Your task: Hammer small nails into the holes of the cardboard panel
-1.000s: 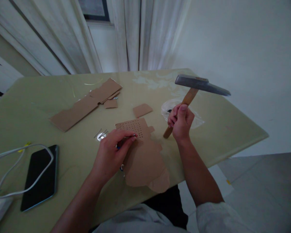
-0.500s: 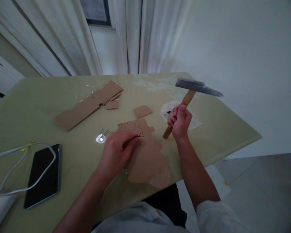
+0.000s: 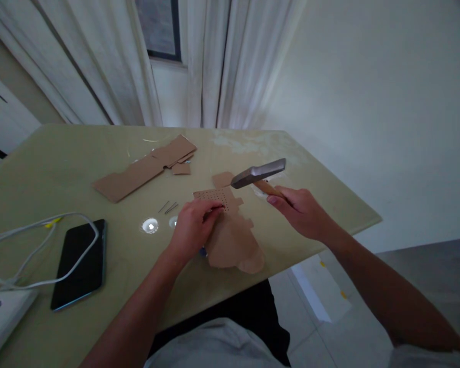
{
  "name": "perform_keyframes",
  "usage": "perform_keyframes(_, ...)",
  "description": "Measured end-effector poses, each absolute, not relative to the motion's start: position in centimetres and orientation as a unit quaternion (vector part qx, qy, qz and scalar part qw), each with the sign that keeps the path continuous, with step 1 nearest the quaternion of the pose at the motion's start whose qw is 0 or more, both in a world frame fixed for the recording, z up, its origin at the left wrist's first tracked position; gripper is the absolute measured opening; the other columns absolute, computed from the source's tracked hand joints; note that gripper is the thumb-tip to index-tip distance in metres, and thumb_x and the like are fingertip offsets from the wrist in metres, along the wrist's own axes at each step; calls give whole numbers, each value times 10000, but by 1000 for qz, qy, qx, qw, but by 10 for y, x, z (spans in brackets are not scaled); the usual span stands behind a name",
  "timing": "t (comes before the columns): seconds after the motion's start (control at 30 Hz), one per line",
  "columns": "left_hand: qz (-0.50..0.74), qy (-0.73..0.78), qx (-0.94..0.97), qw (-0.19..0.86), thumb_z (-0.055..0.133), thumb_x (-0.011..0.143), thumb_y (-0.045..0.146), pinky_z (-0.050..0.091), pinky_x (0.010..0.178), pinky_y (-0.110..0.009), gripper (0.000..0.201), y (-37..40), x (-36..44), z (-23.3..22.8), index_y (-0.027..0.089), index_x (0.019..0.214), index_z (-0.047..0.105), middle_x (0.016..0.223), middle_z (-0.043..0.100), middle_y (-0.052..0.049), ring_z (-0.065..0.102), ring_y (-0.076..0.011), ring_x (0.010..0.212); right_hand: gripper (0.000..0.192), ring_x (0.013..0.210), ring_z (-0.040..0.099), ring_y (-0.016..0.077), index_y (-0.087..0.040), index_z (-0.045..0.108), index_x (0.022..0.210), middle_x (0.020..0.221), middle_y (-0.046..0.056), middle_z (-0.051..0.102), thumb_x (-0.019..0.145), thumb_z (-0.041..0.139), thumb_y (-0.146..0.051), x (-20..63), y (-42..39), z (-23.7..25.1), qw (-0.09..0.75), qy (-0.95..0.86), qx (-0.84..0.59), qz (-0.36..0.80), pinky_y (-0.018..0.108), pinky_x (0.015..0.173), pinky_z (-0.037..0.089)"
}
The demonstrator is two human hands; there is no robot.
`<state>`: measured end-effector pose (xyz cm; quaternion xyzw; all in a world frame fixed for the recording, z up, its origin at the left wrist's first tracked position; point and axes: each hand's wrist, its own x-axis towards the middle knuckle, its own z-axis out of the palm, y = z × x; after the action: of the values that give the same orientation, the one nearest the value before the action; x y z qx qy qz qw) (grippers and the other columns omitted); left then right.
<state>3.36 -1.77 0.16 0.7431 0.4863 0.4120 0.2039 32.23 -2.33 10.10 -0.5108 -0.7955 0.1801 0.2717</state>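
Observation:
My right hand [image 3: 301, 212] is wrapped round the wooden handle of a hammer [image 3: 257, 173]. The metal head, with one flattened tapered end, hangs above the far right of a brown cardboard piece [image 3: 233, 240]. Rows of small holes dot the upper part of that cardboard. On it rests my left hand [image 3: 193, 225], thumb and forefinger pinched at the edge of the holes around what looks like a nail, mostly hidden by the fingers. Several thin loose nails [image 3: 171, 207] lie on the table to the left of this hand.
A long cardboard strip [image 3: 138, 176] and smaller scraps lie farther back on the table [image 3: 130, 266]. A black phone [image 3: 80, 263] and a looped white cable [image 3: 34, 281] are at left, beside a white box [image 3: 7, 322]. Behind the hammer is a clear plastic bag [image 3: 258, 192].
The hammer has come down and to the left, its head now nearer the left hand. My left hand keeps its pinch at the holes. The view has shifted slightly.

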Motion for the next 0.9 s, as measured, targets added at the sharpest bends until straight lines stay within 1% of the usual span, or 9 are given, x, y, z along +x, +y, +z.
perform_keyframes(0.1,418,485,739,209,713,1035,259,635,926,-409,190,-17,34,2,255,1086,896,1013,882,-74,800,-256,890,657,528,453,139,-238,549,709,557,-36,483,1110,495,-754,320,-31,113,204,-818,-517,145,320,562,250)
perform_keyframes(0.2,420,485,737,214,710,1033,268,640,923,-407,192,-16,35,1,254,1080,895,1026,887,-76,799,-252,881,657,546,471,147,-239,551,712,569,-30,496,1121,473,-747,316,-31,112,177,-825,-518,142,327,588,252)
perform_keyframes(0.33,425,475,738,223,703,1028,269,639,915,-391,193,-15,35,3,256,1076,889,1029,889,-69,795,-241,882,664,567,503,150,-236,565,714,596,-22,540,1124,468,-749,309,-32,107,179,-825,-512,159,323,601,276)
perform_keyframes(0.53,414,477,740,232,702,1021,281,615,857,-369,194,-15,34,6,246,1064,887,950,877,-61,779,-240,838,671,565,487,153,-241,552,672,593,-10,547,1118,497,-739,302,-33,107,165,-832,-504,161,333,596,245)
perform_keyframes(0.73,428,470,734,239,719,1013,267,623,863,-368,179,-14,35,4,259,1058,892,1003,887,-65,784,-235,827,668,563,491,145,-241,526,679,588,-21,534,1135,464,-725,300,-32,115,181,-830,-503,159,325,593,266)
perform_keyframes(0.9,414,481,736,236,716,1019,271,611,808,-359,182,-15,34,5,247,1047,894,951,881,-67,783,-243,807,639,571,494,153,-241,531,671,595,-9,554,1134,500,-681,297,-33,110,149,-829,-510,174,338,605,247)
